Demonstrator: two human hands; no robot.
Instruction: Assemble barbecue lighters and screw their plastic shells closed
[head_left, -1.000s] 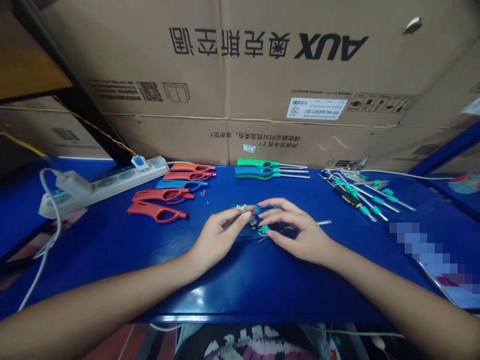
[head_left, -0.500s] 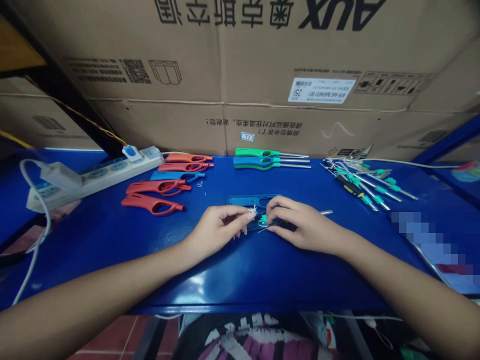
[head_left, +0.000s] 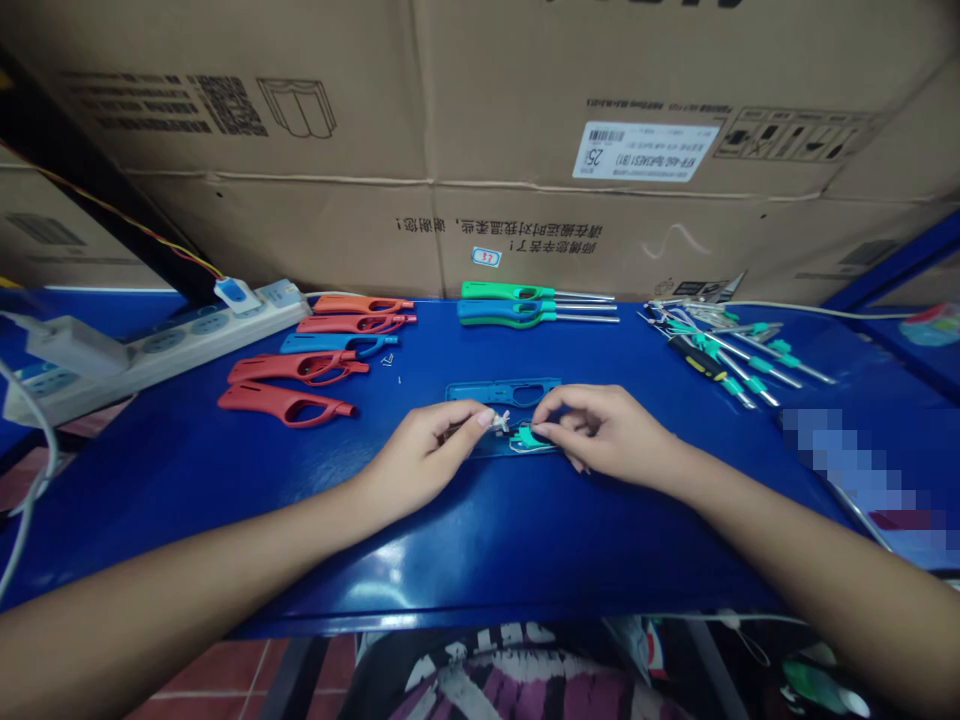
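Observation:
My left hand [head_left: 427,450] is closed in a pinch on a small whitish lighter part [head_left: 501,422] with metal-looking bits; its far end is hidden in the fingers. Close on its right, my right hand [head_left: 615,435] has thumb and forefinger pressed together at the green lighter trigger piece [head_left: 523,437], which has thin wires along it. Below both hands lies a blue lighter handle half [head_left: 499,450], mostly covered by the fingers. A second blue handle half [head_left: 484,390], with a trigger opening, lies flat just behind.
Red, orange and blue handle shells [head_left: 289,402] lie at left beside a white power strip [head_left: 165,340]. Assembled lighters [head_left: 502,312] lie at the back. Right of them are a pile of metal lighter rods [head_left: 739,355] and a black-yellow screwdriver [head_left: 696,360]. Small screws [head_left: 387,360] lie by the shells.
My right hand has shifted slightly, and more of the green trigger piece and the lower blue handle half shows. My left hand keeps its pinch. The view has tilted down a little.

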